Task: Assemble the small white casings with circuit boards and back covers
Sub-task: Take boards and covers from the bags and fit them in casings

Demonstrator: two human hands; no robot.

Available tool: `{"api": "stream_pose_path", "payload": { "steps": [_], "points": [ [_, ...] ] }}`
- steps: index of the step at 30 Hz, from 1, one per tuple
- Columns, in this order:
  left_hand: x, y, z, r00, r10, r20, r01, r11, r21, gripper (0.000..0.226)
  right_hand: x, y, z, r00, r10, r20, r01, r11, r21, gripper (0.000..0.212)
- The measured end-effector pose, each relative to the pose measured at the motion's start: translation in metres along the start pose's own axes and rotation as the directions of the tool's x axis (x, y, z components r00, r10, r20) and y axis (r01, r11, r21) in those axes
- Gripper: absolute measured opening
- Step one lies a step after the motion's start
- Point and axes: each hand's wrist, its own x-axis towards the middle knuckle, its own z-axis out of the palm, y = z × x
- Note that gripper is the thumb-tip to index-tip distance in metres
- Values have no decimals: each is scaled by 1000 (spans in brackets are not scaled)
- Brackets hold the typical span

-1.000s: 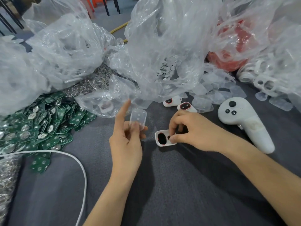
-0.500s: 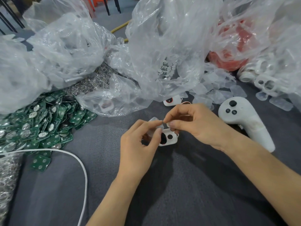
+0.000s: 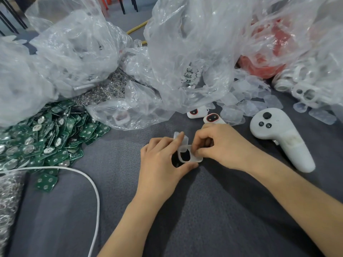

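Left of the white controller (image 3: 278,138), your left grip (image 3: 161,160) pinched the clear back cover (image 3: 185,141) against the white casing (image 3: 194,159), your right grip (image 3: 222,145) clasping that casing's other side, fingers hiding the join; two finished casings (image 3: 213,118) lay just left of the controller, green circuit boards (image 3: 55,134) far left of it, crumpled plastic bags (image 3: 185,52) behind it.

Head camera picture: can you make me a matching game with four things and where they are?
Things:
1. green circuit boards
2. white controller
3. white cable
4. white casing

Places:
A. lying to the right of the hands
B. held by the left hand and right hand
C. heaped at the left
D. curving across the lower left

Pairs: 1-C, 2-A, 3-D, 4-B
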Motion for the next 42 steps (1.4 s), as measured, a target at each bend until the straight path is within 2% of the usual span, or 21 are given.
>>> {"api": "stream_pose_path", "payload": {
  "steps": [7, 14, 22, 24, 26, 27, 28, 30, 32, 34, 37, 42],
  "points": [
    [0, 0, 1, 1000, -3, -9, 3, 1000, -14, 70, 2, 5, 2, 1000, 3, -5, -3, 1000, -20, 14],
    [1, 1, 0, 1000, 13, -13, -13, 1000, -23, 69, 7, 5, 4, 999, 38, 7, -38, 998, 50, 33],
    [1, 2, -2, 1000, 13, -7, -14, 997, -76, 70, 5, 6, 9, 997, 51, -60, -45, 994, 96, 25],
    [1, 6, -3, 997, -6, -82, -7, 988, -157, 53, 4, 6, 6, 996, 46, -72, -38, 993, 110, 28],
    [1, 9, -5, 976, -51, -213, -23, 944, -330, 24, 2, 5, 3, 984, 21, -179, 8, 987, 158, 32],
    [1, 9, -6, 963, -88, -255, -28, 906, -422, 24, 1, 3, 1, 969, 10, -247, 48, 973, 228, 30],
    [1, 8, -8, 959, -119, -256, -24, 871, -491, 30, 0, 0, 0, 956, 8, -294, 93, 940, 327, 25],
    [2, 7, -9, 972, -131, -194, -2, 825, -565, 35, -2, -6, -2, 957, 10, -289, 148, 843, 517, 19],
    [2, 8, -9, 985, -122, -119, 17, 765, -644, 35, -5, -10, 1, 970, -16, -243, 155, 811, 564, 19],
    [1, 7, -9, 993, -107, -43, 46, 707, -706, 36, -5, -11, 3, 979, -23, -204, 132, 832, 539, 14],
    [2, 4, -9, 993, -118, -27, 70, 741, -668, 36, -5, -9, 0, 981, 32, -192, 71, 859, 506, 12],
    [5, 2, -7, 973, -202, -110, 113, 835, -538, 23, -6, -5, -2, 979, 101, -176, -20, 912, 410, 11]
  ]
}}
